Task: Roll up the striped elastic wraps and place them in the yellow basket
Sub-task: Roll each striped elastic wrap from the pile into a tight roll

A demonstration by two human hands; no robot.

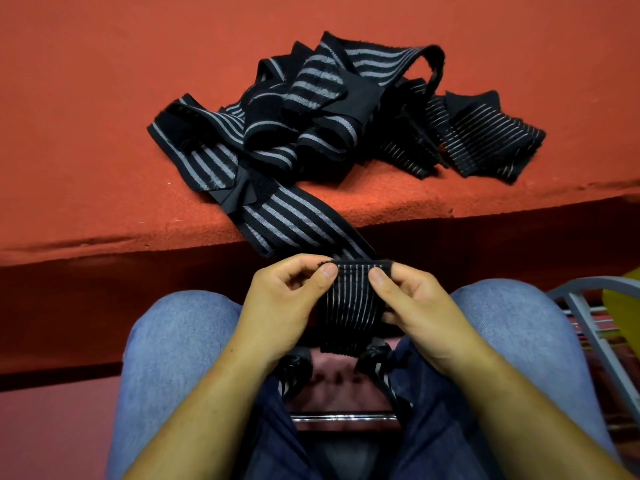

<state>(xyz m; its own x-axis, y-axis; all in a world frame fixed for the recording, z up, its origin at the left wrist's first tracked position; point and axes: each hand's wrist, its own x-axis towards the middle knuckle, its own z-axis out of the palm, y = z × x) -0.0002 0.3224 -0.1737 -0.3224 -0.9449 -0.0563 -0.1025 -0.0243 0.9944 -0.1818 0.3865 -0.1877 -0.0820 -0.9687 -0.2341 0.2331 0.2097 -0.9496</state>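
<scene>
**Starting the roll square and tight**

Far left: nothing but the red top (pixel 86 133). Next along, pinching the left edge of the wrap (pixel 349 306) with the left hand (pixel 277 299), fingers curled round the fold. Held in the air between the two hands, well below the top's edge, with the short end hanging down. Seems to climb from the fold back over that edge to the pile (pixel 332 109) of unrolled wraps, though the join sits hidden behind the hands. Matching pinch on the right edge from the right hand (pixel 419 303). Far right, a yellow sliver behind a grey frame (pixel 585 323): probably the basket (pixel 621 299), mostly out of shot.

Judged early in the task, with the first turn not yet made. To do it well:

- Level both pinches, so the edges stack flush and no cone forms.
- Turn the short end in on itself first, small and firm; a slack core loosens everything after it.
- Roll toward the pile under light, even stretch.
- Draw the strip in gently, or its neighbours may slide off the edge.
- Grip the finished roll before reaching right.
</scene>
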